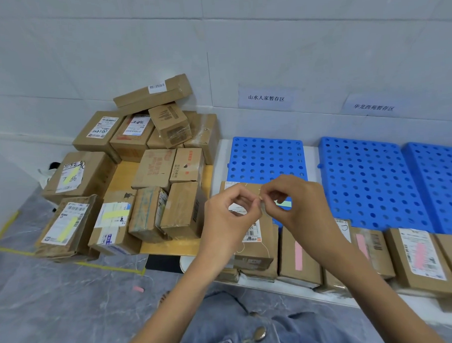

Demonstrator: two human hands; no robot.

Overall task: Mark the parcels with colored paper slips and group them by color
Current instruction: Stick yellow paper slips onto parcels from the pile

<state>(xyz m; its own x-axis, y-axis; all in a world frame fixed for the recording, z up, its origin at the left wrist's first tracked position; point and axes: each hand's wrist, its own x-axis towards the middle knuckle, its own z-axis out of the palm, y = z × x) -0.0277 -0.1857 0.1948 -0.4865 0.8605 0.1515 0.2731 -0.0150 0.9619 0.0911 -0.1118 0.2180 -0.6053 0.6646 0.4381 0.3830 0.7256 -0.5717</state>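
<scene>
Near the middle of the frame, both hands meet above a brown parcel (259,237) that lies at the front edge of a blue perforated pallet (265,156). The left hand (229,215) has thumb and forefinger pinched together, and the right hand (299,207) pinches back at the same spot, a small pale strip (263,208) caught between the fingertips of both; what the strip is made of cannot be told. Just under the right hand, a green slip (286,203) peeks out, lying at the parcel's far edge. To the lower right of the frame, a row of parcels sits in front of two more blue pallets (370,180), and they carry pink slips: one (298,256) just right of the centre parcel, another (363,245) beside it, and a third (421,256) farther right. At the left of the frame a heap of cardboard parcels rests on a yellow board (171,247), three of them bearing yellow slips: one (68,179) at the left edge of the heap, one (67,229) at the lower left, and one (115,214) next to it. A stray pink slip (138,289) lies on the grey floor (57,308) below the heap. Two paper signs (266,98) are stuck on the white wall above the pallets.
</scene>
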